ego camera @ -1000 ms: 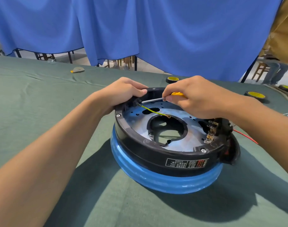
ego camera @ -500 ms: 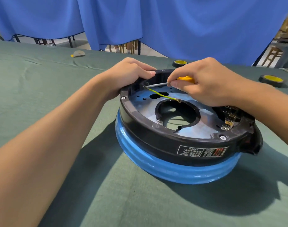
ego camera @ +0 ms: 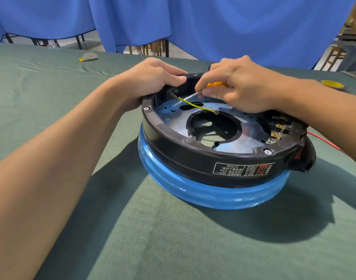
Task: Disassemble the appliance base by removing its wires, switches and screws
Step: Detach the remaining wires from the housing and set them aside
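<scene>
The round appliance base [ego camera: 223, 164] lies upside down on the green cloth, with a black rim over a blue ring and a metal plate with a central hole inside. My left hand [ego camera: 151, 81] grips the far left rim. My right hand [ego camera: 239, 85] holds a yellow-handled screwdriver [ego camera: 215, 84], its metal shaft angled down to the left with the tip on the plate near the far left wall. A yellow-green wire [ego camera: 193, 105] runs from a terminal at that wall to a ring lug by the central hole. Brass switch terminals [ego camera: 278, 132] sit at the right.
A red wire [ego camera: 322, 141] trails from the base's right side over the cloth. A yellow-topped black disc [ego camera: 331, 84] lies at the far right, a small grey-and-yellow object [ego camera: 89, 57] at the far left. Blue curtains hang behind the table.
The screwdriver tip has dropped from the terminal at the far wall down to the metal plate, its shaft now tilted steeper. My left hand keeps its grip on the rim.
</scene>
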`<state>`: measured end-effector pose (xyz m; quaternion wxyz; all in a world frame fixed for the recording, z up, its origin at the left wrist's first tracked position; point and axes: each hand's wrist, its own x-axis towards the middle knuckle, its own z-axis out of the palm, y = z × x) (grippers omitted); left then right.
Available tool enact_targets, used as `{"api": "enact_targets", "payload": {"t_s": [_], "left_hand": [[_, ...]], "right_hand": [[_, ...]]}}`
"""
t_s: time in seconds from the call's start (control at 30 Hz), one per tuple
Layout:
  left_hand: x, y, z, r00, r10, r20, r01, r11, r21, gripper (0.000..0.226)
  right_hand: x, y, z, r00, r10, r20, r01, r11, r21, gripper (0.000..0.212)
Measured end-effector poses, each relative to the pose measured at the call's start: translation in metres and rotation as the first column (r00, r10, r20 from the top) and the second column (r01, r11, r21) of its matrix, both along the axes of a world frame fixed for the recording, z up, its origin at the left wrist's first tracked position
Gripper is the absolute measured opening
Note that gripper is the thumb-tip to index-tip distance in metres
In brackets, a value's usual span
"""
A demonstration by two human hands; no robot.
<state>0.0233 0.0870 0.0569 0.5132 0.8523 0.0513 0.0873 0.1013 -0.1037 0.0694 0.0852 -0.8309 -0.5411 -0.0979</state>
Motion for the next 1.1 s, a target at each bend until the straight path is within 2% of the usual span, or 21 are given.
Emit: {"api": "enact_targets", "payload": {"t_s": [0.1,0.3,0.47,0.63,0.77,0.9,1.03,1.1], "left_hand": [[-0.002,-0.002,0.000,1.000,0.006,0.003,-0.006,1.000,-0.023,0.017],[-0.004,-0.002,0.001,1.000,-0.001,-0.004,0.001,1.000,-0.017,0.026],[-0.002,-0.002,0.001,1.000,-0.011,-0.014,0.010,0.997,-0.082,0.026],[-0.002,-0.001,0.000,0.999,-0.030,-0.016,0.028,0.993,-0.110,0.025],[-0.001,-0.001,0.000,1.000,0.007,-0.010,-0.007,0.998,-0.065,0.027],[-0.002,-0.003,0.000,1.000,0.014,0.000,-0.014,0.998,-0.059,0.024],[-0.002,-0.002,0.000,0.999,0.040,0.014,-0.040,0.999,0.003,0.024],[-0.001,-0.002,0.000,0.998,0.055,0.016,-0.056,0.998,0.023,0.023]], "right_hand": [[0.002,-0.006,0.002,0.998,-0.051,0.030,0.048,0.995,0.090,0.020],[0.001,-0.007,-0.001,0.995,-0.063,0.081,0.052,0.989,0.137,0.020],[0.002,-0.006,0.000,0.995,-0.064,0.079,0.047,0.979,0.199,0.019],[0.001,-0.004,-0.001,0.996,-0.052,0.077,0.037,0.983,0.178,0.020],[0.000,-0.002,-0.003,0.995,-0.049,0.081,0.035,0.986,0.163,0.021],[0.001,-0.002,-0.003,0.986,-0.042,0.163,0.011,0.982,0.189,0.021],[-0.006,-0.008,-0.001,0.970,0.018,0.244,-0.033,0.998,0.055,0.020],[-0.009,-0.012,0.003,0.966,0.010,0.260,-0.035,0.995,0.093,0.019]]}}
